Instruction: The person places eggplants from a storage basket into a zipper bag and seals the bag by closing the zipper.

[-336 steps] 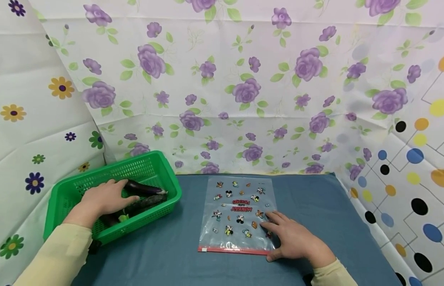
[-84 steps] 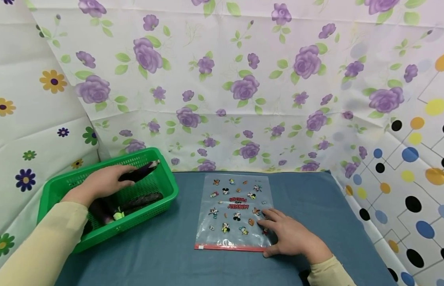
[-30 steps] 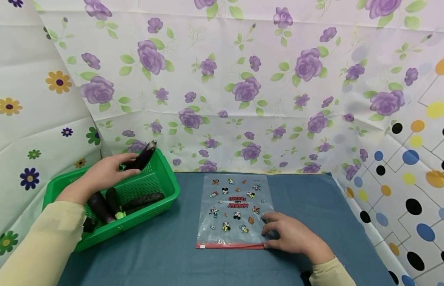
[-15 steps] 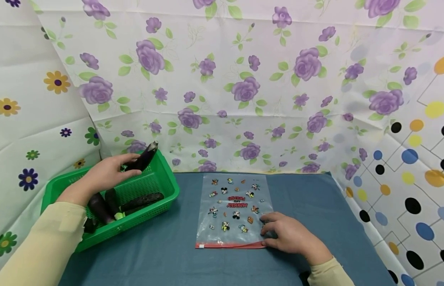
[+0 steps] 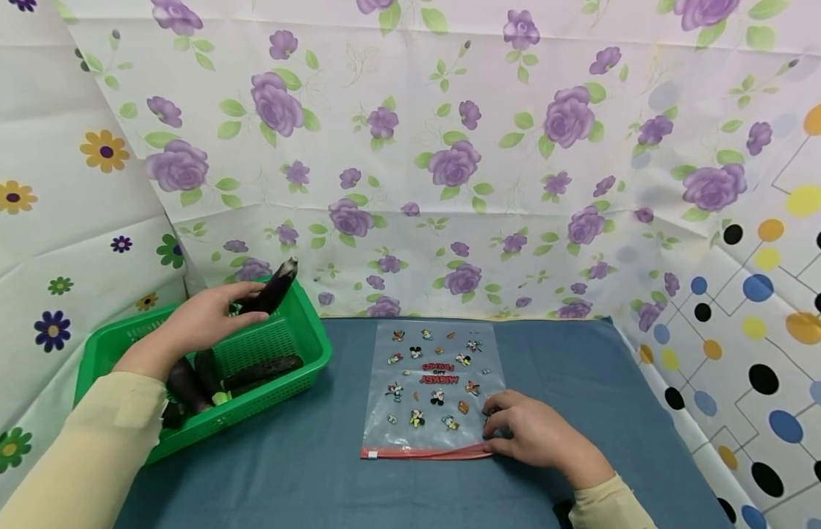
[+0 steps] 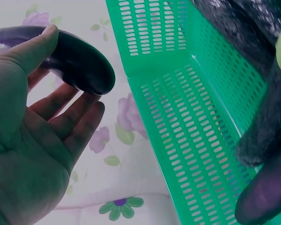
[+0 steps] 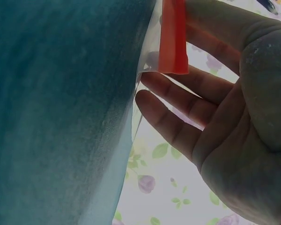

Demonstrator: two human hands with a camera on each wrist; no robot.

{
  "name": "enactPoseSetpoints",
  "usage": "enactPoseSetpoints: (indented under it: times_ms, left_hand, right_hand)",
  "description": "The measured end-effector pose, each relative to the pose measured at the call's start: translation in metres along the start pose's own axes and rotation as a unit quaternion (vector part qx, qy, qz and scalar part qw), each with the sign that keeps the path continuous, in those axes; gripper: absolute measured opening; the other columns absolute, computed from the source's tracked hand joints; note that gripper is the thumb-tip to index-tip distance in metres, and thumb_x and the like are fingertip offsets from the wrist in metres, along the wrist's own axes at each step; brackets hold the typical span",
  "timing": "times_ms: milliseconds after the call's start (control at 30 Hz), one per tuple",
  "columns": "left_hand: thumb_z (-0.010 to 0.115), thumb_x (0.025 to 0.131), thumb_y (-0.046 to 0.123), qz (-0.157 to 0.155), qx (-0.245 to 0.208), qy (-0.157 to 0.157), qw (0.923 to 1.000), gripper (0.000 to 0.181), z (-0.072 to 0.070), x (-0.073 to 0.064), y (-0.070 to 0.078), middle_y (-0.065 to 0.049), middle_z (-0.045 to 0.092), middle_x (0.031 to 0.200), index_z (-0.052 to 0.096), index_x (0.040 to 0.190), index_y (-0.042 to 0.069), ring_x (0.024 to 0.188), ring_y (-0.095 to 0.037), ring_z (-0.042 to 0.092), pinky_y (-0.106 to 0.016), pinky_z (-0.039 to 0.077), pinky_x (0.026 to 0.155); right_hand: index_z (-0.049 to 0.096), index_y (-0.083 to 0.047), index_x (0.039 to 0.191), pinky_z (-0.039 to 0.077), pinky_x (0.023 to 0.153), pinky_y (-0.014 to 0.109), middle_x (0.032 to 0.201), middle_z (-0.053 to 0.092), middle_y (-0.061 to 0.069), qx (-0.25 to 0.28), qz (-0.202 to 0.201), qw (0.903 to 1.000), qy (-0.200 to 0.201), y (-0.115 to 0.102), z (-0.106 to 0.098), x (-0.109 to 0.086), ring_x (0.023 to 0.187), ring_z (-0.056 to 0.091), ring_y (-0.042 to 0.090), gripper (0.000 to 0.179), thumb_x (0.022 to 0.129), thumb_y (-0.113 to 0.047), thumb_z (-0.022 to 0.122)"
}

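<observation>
My left hand (image 5: 201,323) holds a dark purple eggplant (image 5: 274,290) raised over the back of the green basket (image 5: 251,410), its pale stem end pointing up and right. In the left wrist view the thumb lies along the eggplant (image 6: 86,65), with the fingers on its other side. My right hand (image 5: 536,433) pinches the near right corner of a clear zip bag (image 5: 410,437) printed with cartoon figures. The bag lies flat, its red zip edge slightly raised at that corner. In the right wrist view the red strip (image 7: 173,42) sits between thumb and fingers.
Inside the basket lie another eggplant (image 5: 185,386), a dark vegetable with a light green end (image 5: 207,371) and a long, dark, bumpy vegetable (image 5: 264,372). A blue cloth (image 5: 304,477) covers the table. Floral sheets (image 5: 410,162) stand behind and at the sides.
The left hand has lifted the eggplant from inside the basket to above it, lately shifting slightly right. The right hand's fingers have curled from lying on the bag to pinching its corner.
</observation>
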State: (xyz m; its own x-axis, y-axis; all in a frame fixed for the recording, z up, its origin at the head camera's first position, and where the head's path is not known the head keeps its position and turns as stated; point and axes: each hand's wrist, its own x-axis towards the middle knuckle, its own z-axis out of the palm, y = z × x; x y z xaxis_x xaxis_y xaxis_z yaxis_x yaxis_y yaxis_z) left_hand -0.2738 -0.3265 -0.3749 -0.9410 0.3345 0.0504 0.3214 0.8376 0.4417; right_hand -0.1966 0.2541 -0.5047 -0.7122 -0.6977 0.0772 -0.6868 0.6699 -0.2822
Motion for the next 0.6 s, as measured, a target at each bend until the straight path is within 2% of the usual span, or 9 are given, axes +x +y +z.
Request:
enactPoseSetpoints:
  times_ms: [200,367,600]
  left_hand:
    - [0.067,0.112,0.053,-0.008,-0.011,-0.001,0.9999,0.08,0.003,0.001,0.008,-0.031,0.053,0.162,0.043,0.171,0.006,0.144,-0.057,0.052,-0.075,0.046,0.108]
    - [0.066,0.111,0.056,-0.005,-0.012,0.002,0.9999,0.082,0.004,0.001,0.014,-0.031,0.053,0.161,0.042,0.171,0.006,0.144,-0.056,0.053,-0.075,0.046,0.107]
    - [0.066,0.11,0.056,0.0,-0.025,0.008,0.9997,0.081,0.006,0.001,0.021,-0.03,0.055,0.16,0.044,0.17,0.006,0.142,-0.052,0.056,-0.071,0.05,0.105]
  right_hand:
    - [0.088,-0.031,0.099,0.061,0.087,0.042,0.123,0.07,-0.002,0.009,-0.003,1.0,0.001,0.001,0.001,0.001,0.11,0.067,0.015,0.004,0.098,-0.035,0.089]
    - [0.088,-0.032,0.099,0.06,0.084,0.04,0.12,0.069,-0.005,0.016,-0.001,0.9999,0.001,0.0,0.0,0.001,0.104,0.066,0.011,0.004,0.099,-0.036,0.089]
    - [0.087,-0.033,0.097,0.058,0.078,0.036,0.108,0.063,-0.014,0.028,-0.002,0.9996,0.002,-0.002,0.0,0.001,0.093,0.063,0.004,0.004,0.097,-0.034,0.091]
